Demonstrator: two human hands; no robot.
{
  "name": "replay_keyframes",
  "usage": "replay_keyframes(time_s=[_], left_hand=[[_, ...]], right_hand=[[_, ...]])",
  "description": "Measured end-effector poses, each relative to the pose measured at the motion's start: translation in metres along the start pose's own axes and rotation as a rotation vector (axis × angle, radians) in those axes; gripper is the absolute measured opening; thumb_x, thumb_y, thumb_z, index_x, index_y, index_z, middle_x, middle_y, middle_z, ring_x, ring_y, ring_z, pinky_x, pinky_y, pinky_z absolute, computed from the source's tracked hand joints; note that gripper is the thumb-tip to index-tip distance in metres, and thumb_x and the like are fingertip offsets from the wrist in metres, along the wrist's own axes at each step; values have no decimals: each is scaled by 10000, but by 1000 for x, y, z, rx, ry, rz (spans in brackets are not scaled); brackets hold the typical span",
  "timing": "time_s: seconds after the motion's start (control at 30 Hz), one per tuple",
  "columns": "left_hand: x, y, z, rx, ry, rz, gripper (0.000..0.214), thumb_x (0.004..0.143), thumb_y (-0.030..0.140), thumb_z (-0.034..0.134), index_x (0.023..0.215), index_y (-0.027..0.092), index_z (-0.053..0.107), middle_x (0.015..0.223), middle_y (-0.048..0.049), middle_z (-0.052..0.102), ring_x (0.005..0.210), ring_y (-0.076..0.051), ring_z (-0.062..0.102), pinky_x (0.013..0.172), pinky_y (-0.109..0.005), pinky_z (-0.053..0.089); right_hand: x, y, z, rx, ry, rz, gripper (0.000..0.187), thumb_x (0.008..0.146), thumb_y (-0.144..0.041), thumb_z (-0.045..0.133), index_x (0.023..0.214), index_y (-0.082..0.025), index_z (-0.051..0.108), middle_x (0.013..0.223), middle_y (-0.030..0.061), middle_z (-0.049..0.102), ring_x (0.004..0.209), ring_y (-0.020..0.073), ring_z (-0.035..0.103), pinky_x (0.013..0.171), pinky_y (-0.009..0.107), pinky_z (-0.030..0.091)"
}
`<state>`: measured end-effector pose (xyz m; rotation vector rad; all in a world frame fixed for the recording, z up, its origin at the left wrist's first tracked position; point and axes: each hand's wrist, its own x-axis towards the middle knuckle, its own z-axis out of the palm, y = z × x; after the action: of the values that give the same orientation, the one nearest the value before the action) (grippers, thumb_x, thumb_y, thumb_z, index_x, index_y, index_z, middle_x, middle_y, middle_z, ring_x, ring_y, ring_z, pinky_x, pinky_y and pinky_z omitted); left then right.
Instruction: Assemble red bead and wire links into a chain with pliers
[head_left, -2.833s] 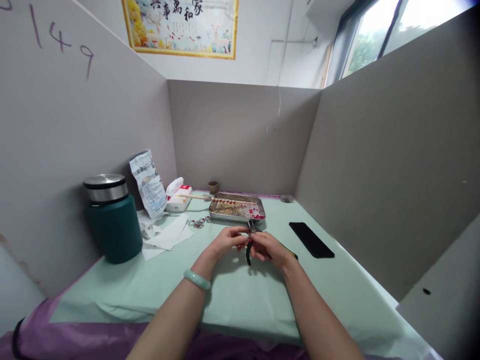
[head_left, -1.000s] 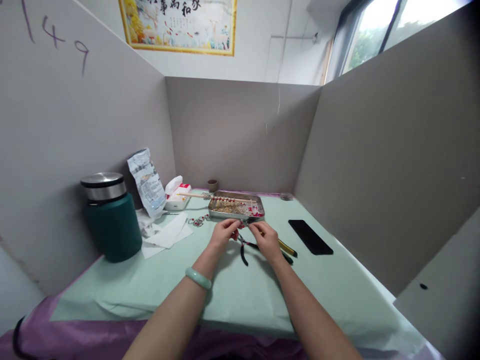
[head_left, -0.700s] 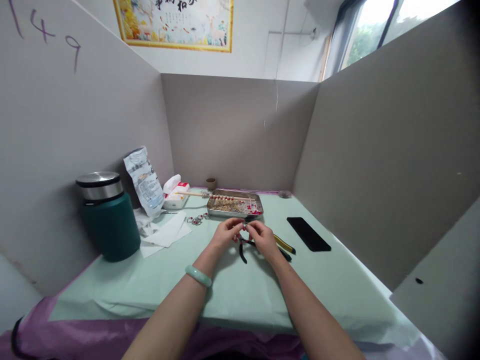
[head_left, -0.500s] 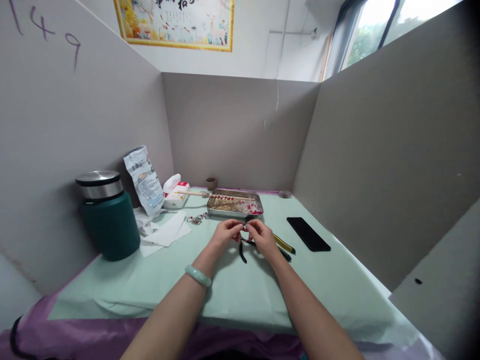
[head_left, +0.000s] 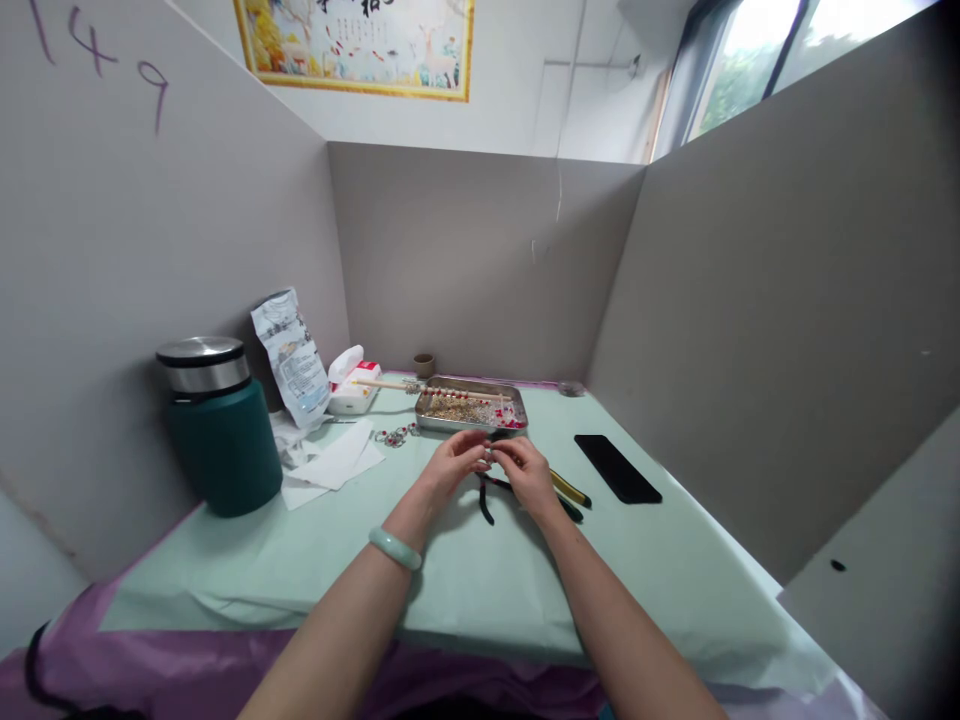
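My left hand [head_left: 456, 460] and my right hand [head_left: 525, 472] meet over the middle of the table, just in front of a metal tray [head_left: 448, 427]. Both are closed, thumbs and fingertips pinched together around something too small to make out. Below them lie pliers with dark handles [head_left: 487, 505], partly covered by my hands. A yellow tool handle [head_left: 570, 489] sticks out beyond my right hand. Gold, clear and red beads [head_left: 457, 410] fill the tray. To its left rests a small heap of silver rings and red beads [head_left: 396, 436].
A beaded wooden stick [head_left: 382, 384] reaches across the tray. On the left stand a green jar [head_left: 223, 445], a foil pouch [head_left: 294, 360] and a tissue pack [head_left: 354, 400], with white paper [head_left: 337, 464] before them. A black phone-like slab [head_left: 616, 468] lies right. Grey partitions enclose the table.
My left fingers have lifted and spread slightly at the back of the pinch. Red beads seen between my hands before are now mostly hidden. The view has shifted a little.
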<state>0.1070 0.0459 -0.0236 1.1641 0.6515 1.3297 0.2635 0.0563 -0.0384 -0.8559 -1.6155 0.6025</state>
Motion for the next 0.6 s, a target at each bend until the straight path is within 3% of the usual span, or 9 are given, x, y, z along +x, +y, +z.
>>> replay_keyframes(time_s=[0.13, 0.43, 0.6], left_hand=[[3, -6, -3, -3, 12, -5, 451, 556, 174, 817, 977, 152, 657, 951, -95, 670, 784, -188, 631, 713, -326, 489], [-1, 1, -1, -7, 82, 12, 414, 606, 178, 782, 995, 160, 644, 988, -93, 665, 824, -196, 643, 791, -354, 478], [-3, 1, 1, -49, 10, 9, 475, 655, 235, 769, 1103, 205, 612, 1176, -121, 602, 899, -233, 650, 822, -393, 475]], right_hand=[[-2, 2, 2, -33, -22, -7, 172, 839, -303, 577, 901, -213, 710, 858, 50, 638, 759, 189, 594, 673, 304, 476], [-4, -1, 5, -104, -114, -82, 287, 822, -281, 608, 1097, -234, 675, 973, 61, 634, 725, 165, 591, 714, 317, 492], [-6, 0, 8, -3, -89, 69, 293, 795, -297, 625, 1074, -228, 683, 934, 60, 676, 696, 182, 610, 705, 342, 502]])
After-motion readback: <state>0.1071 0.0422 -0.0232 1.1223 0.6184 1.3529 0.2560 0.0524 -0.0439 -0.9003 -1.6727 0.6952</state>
